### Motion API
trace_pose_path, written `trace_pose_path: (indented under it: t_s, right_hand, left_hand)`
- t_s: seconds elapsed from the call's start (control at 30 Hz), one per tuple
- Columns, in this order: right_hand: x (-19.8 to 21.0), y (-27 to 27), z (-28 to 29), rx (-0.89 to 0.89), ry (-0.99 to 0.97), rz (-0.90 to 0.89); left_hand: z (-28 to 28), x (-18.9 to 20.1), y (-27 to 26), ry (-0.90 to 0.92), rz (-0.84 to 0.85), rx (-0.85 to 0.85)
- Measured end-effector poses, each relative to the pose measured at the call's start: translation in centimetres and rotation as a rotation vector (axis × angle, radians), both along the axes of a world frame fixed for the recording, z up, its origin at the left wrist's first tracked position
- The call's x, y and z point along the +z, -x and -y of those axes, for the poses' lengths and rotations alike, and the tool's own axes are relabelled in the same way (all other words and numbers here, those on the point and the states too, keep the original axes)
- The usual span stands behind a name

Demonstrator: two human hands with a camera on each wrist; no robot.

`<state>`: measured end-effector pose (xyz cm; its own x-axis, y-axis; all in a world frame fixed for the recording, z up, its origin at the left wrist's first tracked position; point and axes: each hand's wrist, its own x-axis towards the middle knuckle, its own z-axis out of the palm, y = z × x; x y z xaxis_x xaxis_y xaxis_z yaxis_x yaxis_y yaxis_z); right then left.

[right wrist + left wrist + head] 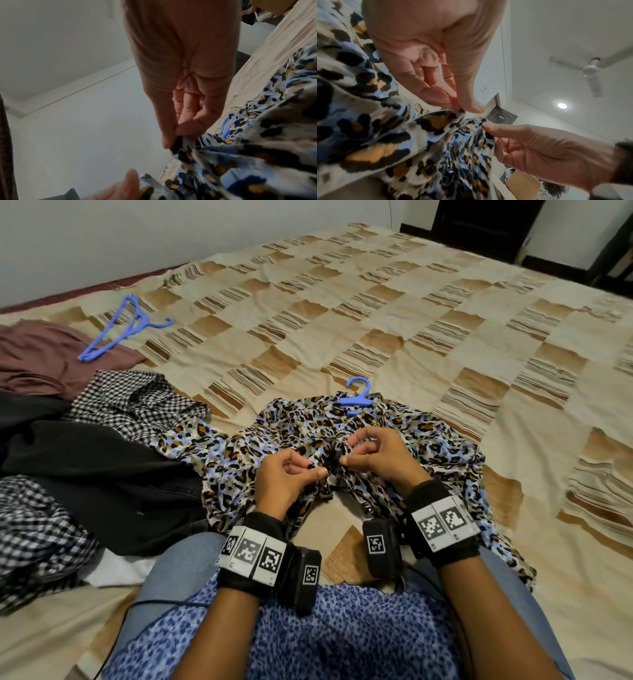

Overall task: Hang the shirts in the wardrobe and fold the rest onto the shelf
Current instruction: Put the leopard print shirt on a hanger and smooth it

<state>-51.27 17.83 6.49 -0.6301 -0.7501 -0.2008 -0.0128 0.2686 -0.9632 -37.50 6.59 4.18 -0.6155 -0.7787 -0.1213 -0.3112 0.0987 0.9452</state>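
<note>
Leopard-print shirt (428,436) (no legible label)

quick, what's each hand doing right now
Left hand: closed, pinching the front edge of the leopard-print shirt.
Right hand: closed, pinching the facing edge of the same shirt.

No readable text anywhere; the wrist bands (251,556) carry only black-and-white square marker patterns.
</note>
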Motion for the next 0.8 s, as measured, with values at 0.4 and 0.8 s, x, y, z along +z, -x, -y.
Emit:
trace_pose_path:
  t_s: [0.4, 0.8]
  right_hand:
    - [-0.31, -0.79, 0.61, 0.167, -0.038, -0.029]
    - [-0.75, 0.14, 0.45, 0.066, -0.291, -0.165]
  left_hand:
    - [0.15, -0.11, 0.05, -0.070, -0.059, 0.008]
    - [-0.08, -0.55, 0.23, -0.140, -0.045, -0.006]
